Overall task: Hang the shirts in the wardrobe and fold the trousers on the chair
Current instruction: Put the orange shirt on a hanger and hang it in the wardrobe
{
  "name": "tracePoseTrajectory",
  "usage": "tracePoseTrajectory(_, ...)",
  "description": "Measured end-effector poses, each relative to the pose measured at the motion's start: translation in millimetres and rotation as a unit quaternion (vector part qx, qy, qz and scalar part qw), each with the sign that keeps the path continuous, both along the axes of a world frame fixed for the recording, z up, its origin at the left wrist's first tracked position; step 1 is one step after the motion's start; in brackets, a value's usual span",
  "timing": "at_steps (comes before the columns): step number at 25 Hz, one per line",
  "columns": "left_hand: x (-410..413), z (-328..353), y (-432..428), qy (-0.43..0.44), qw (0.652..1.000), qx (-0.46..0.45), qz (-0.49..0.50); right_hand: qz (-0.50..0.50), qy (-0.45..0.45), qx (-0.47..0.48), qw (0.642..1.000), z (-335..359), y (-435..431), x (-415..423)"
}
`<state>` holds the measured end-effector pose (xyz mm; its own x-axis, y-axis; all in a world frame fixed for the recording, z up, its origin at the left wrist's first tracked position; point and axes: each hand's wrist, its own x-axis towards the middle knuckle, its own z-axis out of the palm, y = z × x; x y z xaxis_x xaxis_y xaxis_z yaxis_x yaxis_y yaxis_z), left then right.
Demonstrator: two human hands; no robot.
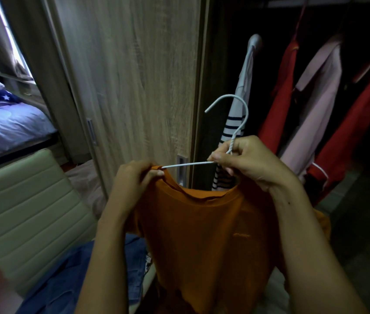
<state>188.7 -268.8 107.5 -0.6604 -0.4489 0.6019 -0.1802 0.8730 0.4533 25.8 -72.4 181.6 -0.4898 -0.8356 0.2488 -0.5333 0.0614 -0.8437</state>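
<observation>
Hanging in front of the open wardrobe [222, 53], the orange shirt [206, 234] is held up by its neckline, with a white wire hanger [188, 164] partly threaded through the collar. The left grip [132, 180] is closed in a pinch on the collar edge, where the hanger's left arm meets the cloth. The right grip [249, 159] is curled round the hanger's twisted neck, just below the hook [240, 105]. The left arm of the wire lies bare between the two grips, so that shoulder is judged not yet seated. Whether the other arm is inside cannot be told, as it is hidden by the right grip.

If the collar were released before the wire end is worked under the shoulder, the shirt could slide off sideways and be dropped. The neckline could be stretched if dragged hard over the wire end. The hook could be caught on the striped garment [233, 123] hung just behind it. The rail cannot be made out in the dark, so it could easily be missed.

Blue jeans [70, 275] are seen lying unfolded on a cream padded chair [25, 200] below and to the left. Red garments [285, 98] and a pink one [319, 91] are hung further right. A wood-grain sliding door [138, 75] stands left of the opening, and beyond it a bed [9, 125] with lilac bedding is lit by a window.
</observation>
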Motion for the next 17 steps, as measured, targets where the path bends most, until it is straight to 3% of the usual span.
tracePoseTrajectory(5,-18.0,1.9,25.4,0.058,0.998,0.027,-0.026,-0.010,0.038,-0.002,0.999,-2.8,-6.6,6.0)
tracePoseTrajectory(10,-22.0,3.0,27.7,0.110,0.993,0.039,0.002,-0.021,-0.001,-0.035,0.999,-5.1,4.6,4.3)
tracePoseTrajectory(14,-18.9,6.7,19.6,0.158,0.984,0.067,0.053,-0.069,0.104,0.059,0.990,-10.3,35.0,-15.6)
tracePoseTrajectory(17,-18.7,5.8,12.4,0.182,0.976,0.098,0.065,-0.158,0.150,0.043,0.975,-28.3,44.5,-18.2)
